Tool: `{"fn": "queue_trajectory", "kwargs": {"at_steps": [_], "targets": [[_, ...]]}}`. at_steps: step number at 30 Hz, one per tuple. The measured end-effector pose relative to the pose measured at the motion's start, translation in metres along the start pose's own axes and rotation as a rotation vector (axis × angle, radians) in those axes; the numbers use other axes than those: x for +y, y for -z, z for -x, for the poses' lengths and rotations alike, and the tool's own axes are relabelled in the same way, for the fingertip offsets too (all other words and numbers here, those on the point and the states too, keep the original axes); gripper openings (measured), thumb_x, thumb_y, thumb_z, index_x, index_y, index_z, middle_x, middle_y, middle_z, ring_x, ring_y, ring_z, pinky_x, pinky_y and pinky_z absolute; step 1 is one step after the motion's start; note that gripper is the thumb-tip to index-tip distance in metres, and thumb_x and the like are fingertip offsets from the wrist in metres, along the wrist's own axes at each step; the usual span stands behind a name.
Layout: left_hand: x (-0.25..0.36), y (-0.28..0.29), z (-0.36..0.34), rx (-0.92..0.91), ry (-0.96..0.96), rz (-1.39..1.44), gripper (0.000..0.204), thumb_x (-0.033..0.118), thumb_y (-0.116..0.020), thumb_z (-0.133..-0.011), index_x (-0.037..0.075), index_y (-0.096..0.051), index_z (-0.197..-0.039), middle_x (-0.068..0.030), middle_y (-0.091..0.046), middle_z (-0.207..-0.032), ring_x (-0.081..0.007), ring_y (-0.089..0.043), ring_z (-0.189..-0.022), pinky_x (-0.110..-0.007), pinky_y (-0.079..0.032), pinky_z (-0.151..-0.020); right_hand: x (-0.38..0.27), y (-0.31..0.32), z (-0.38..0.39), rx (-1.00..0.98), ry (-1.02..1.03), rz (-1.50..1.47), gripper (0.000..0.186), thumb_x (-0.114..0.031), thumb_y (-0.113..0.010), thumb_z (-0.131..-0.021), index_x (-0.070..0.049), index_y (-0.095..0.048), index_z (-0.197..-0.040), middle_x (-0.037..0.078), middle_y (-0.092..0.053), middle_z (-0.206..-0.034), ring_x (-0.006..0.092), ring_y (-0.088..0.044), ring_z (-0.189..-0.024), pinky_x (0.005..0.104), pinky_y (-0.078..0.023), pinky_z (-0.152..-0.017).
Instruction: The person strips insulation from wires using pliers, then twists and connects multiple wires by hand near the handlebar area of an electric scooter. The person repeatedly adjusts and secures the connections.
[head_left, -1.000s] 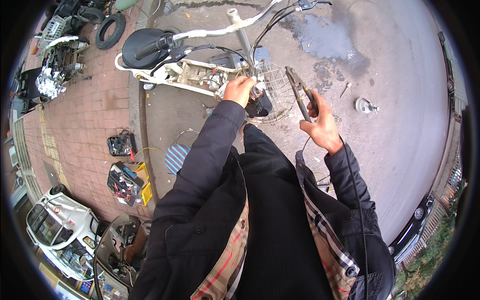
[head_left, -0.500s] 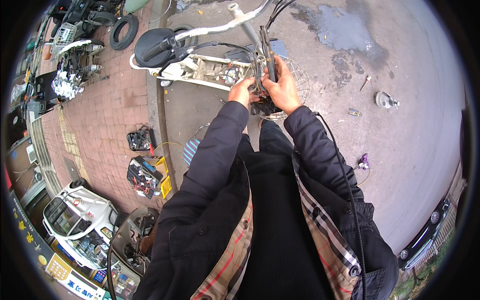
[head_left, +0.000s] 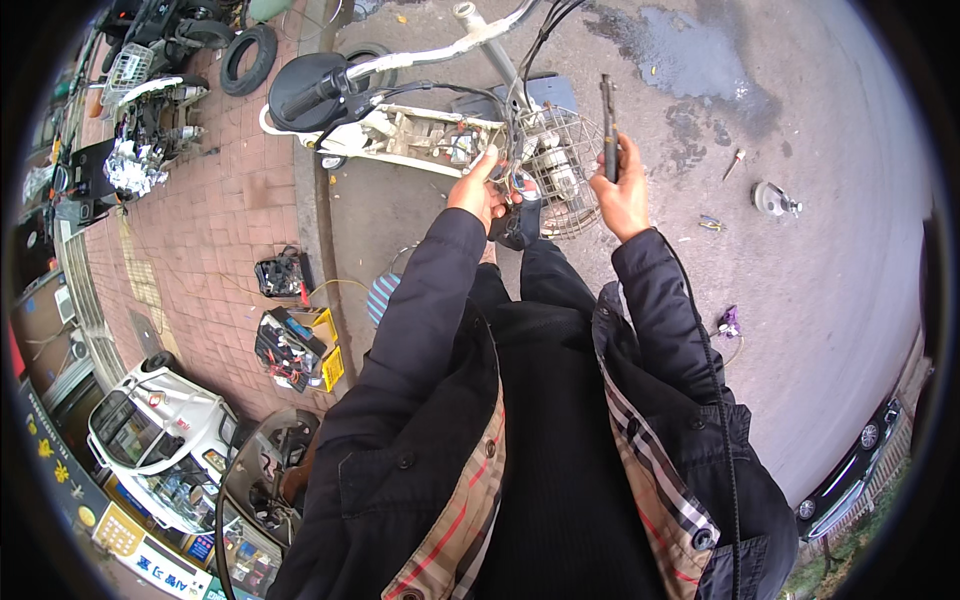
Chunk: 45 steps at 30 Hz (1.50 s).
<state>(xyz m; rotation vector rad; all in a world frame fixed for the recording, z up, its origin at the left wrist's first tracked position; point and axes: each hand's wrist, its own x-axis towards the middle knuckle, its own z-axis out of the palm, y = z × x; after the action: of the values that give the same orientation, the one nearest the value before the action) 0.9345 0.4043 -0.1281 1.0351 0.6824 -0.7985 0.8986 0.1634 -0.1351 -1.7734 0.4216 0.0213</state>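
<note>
My left hand [head_left: 477, 190] is closed round a bundle of wires [head_left: 510, 160] that hangs below the handlebar [head_left: 440, 55] of a partly stripped white scooter. A small dark part is by its fingertips, too blurred to name. Away to the right, my right hand [head_left: 624, 192] grips a long, slim dark tool [head_left: 609, 125], pointing up and away from me; its exact kind is not clear. Between the two hands lies a wire basket [head_left: 562, 185] with a pale metal part inside it. The scooter's open white frame [head_left: 400, 150] stretches left, its inner parts exposed.
A brick pavement [head_left: 225, 200] with a kerb runs along the left. On it are a yellow box of tools [head_left: 328, 372], a black case [head_left: 283, 272] and a tyre [head_left: 248, 60]. Pliers [head_left: 711, 224] and a round metal part [head_left: 772, 199] lie on the road at right.
My right hand has drawn the tool away from the wires, to the right and a little nearer me. My left hand stays at the wires, its thumb now raised. The basket shows more fully.
</note>
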Motion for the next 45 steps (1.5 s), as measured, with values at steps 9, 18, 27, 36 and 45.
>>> {"fn": "queue_trajectory", "kwargs": {"at_steps": [9,18,27,36,45], "targets": [[0.001,0.013,0.004,-0.014,-0.051,-0.074,0.047,0.054,-0.056,-0.099,0.013,-0.054,-0.121,-0.0189,-0.072,-0.115,-0.0175,-0.065,-0.080,-0.027,-0.041,-0.062,0.045,0.115,0.036,0.612,-0.094,0.155,0.066,-0.018,-0.078,-0.083,0.008,-0.047,-0.135,0.005,-0.056,-0.095,0.0126,-0.052,-0.081,0.0283,-0.047,-0.075],[-0.018,0.026,-0.008,-0.092,-0.150,0.053,0.055,0.039,-0.070,-0.094,0.009,-0.052,-0.136,-0.0105,-0.056,-0.131,-0.0278,-0.059,-0.119,-0.042,-0.052,-0.095,0.036,0.128,0.169,0.974,-0.155,-0.165,0.067,-0.019,-0.077,-0.085,0.009,-0.045,-0.136,0.008,-0.063,-0.098,0.0148,-0.063,-0.090,0.0280,-0.050,-0.079],[-0.052,0.061,0.035,-0.085,-0.139,-0.335,0.049,0.029,-0.065,-0.098,0.009,-0.048,-0.139,-0.0151,-0.053,-0.144,-0.0287,-0.053,-0.131,-0.042,-0.048,-0.096,0.002,0.068,0.324,1.086,-0.071,-0.831,0.029,-0.014,-0.069,-0.088,-0.001,-0.056,-0.110,0.009,-0.064,-0.097,0.0195,-0.068,-0.091,0.0310,-0.054,-0.079],[-0.133,-0.051,0.125,-0.727,0.141,-0.783,0.033,0.020,-0.064,-0.099,0.002,-0.061,-0.128,-0.0131,-0.068,-0.121,-0.0226,-0.066,-0.109,-0.035,-0.052,-0.085,-0.029,0.058,0.429,1.235,-0.179,-0.302,0.082,-0.009,-0.079,-0.078,0.002,-0.039,-0.149,0.006,-0.061,-0.113,0.0118,-0.060,-0.086,0.0268,-0.051,-0.078],[-0.290,-0.174,0.255,-1.407,0.352,-0.736,0.092,0.025,-0.084,-0.081,-0.003,-0.033,-0.152,-0.0171,-0.053,-0.140,-0.0259,-0.054,-0.128,-0.037,-0.043,-0.106,-0.033,0.096,0.504,1.008,-0.061,-0.181,0.082,-0.008,-0.082,-0.076,-0.003,-0.035,-0.143,0.012,-0.067,-0.119,0.0187,-0.067,-0.101,0.0286,-0.052,-0.086]]}}
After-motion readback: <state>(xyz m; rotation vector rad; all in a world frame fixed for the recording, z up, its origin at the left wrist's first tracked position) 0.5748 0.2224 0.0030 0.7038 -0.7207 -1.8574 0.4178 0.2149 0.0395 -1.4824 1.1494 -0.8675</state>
